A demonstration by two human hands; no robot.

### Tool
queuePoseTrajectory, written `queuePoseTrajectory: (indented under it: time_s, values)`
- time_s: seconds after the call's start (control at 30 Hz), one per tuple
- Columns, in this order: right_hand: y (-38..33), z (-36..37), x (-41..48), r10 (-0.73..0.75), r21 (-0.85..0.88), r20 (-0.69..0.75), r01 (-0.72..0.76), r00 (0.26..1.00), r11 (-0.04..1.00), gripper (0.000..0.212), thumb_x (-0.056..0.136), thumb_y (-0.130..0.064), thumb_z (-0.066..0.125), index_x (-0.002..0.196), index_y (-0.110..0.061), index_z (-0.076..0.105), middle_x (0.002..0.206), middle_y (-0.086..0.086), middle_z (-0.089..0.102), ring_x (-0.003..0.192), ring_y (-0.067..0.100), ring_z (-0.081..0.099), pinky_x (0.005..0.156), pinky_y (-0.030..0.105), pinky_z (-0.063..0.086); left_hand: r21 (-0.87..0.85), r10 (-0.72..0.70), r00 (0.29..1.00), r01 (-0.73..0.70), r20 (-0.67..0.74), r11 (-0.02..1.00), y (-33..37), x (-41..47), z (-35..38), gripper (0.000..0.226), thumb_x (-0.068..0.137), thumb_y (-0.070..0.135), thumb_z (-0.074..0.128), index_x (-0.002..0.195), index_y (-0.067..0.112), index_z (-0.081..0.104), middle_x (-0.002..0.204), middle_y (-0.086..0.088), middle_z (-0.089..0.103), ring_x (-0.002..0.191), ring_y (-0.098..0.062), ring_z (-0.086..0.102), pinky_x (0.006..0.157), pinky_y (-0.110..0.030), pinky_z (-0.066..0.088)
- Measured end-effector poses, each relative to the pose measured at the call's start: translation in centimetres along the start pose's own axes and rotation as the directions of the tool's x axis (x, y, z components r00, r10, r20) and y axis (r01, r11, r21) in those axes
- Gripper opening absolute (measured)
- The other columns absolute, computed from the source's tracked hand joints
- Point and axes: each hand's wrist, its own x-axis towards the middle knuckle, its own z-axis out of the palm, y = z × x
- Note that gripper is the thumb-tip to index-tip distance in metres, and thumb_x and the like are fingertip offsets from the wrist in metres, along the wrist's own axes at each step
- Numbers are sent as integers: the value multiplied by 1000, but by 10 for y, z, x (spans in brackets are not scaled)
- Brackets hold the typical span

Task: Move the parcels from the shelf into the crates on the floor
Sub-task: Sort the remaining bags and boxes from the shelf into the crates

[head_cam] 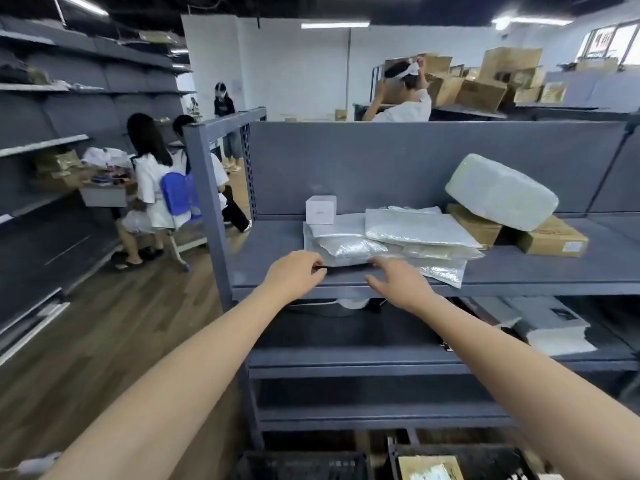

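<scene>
A pile of flat silvery plastic parcels lies on the grey shelf at chest height. My left hand touches the pile's front left corner, fingers curled at its edge. My right hand reaches to the pile's front edge with fingers spread, holding nothing. A small white box stands behind the pile. To the right lie a large bubble-wrapped bundle and two cardboard boxes. Two black crates sit on the floor below; the right crate holds a parcel.
A lower shelf holds white and grey packets. Two people sit on chairs in the aisle to the left, beside long grey shelving. Other people stand farther back near stacked cardboard boxes.
</scene>
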Motion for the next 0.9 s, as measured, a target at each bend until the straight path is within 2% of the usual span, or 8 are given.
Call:
queuePoseTrajectory:
  time_s: [0.13, 0.2, 0.3, 0.63, 0.77, 0.9]
  values:
    - [7, -15, 16, 21, -15, -81, -22, 996, 1000, 47, 95, -34, 48, 138, -16, 42, 131, 9, 56, 121, 27, 50, 93, 37, 45, 9, 2, 999, -1, -39, 1000, -3, 24, -15, 35, 95, 33, 45, 124, 19, 58, 121, -1, 59, 111, -22, 54, 84, -34, 45]
    - [15, -19, 26, 15, -35, -103, -19, 995, 999, 48, 94, -34, 49, 138, -17, 42, 129, 10, 56, 122, 27, 48, 96, 39, 44, 14, 17, 999, -16, -34, 1000, -4, 43, -16, 36, 95, 31, 45, 126, 18, 57, 121, -2, 59, 112, -23, 54, 85, -34, 46]
    - [30, -29, 42, 32, -60, -115, -39, 993, 997, 51, 94, -34, 50, 139, -13, 41, 130, 13, 54, 124, 29, 46, 100, 38, 40, -11, 30, 999, -31, -40, 999, -3, 76, -16, 39, 94, 32, 47, 130, 17, 53, 130, -2, 56, 117, -21, 53, 92, -37, 47]
    - [89, -41, 85, 139, -192, -83, -152, 987, 970, 52, 95, -33, 49, 143, -17, 36, 140, 8, 46, 127, 27, 43, 101, 40, 41, 10, 147, 988, -147, 38, 989, 26, 156, 11, 44, 94, 35, 50, 133, 15, 49, 137, -2, 51, 124, -21, 49, 97, -40, 44]
    - [118, -43, 93, 149, -229, -41, -155, 988, 961, 54, 95, -30, 49, 145, -18, 33, 143, 7, 44, 130, 26, 41, 103, 38, 40, 14, 177, 982, -179, 70, 984, 41, 170, 27, 49, 90, 37, 57, 136, 20, 46, 141, 0, 47, 127, -21, 45, 99, -35, 42]
    - [140, -42, 101, 137, -275, 27, -124, 990, 953, 60, 95, -30, 50, 148, -19, 26, 148, 6, 38, 134, 26, 36, 107, 35, 35, -30, 207, 972, -205, 109, 978, 54, 179, 47, 58, 88, 36, 62, 141, 25, 41, 149, 3, 38, 135, -18, 36, 108, -35, 34]
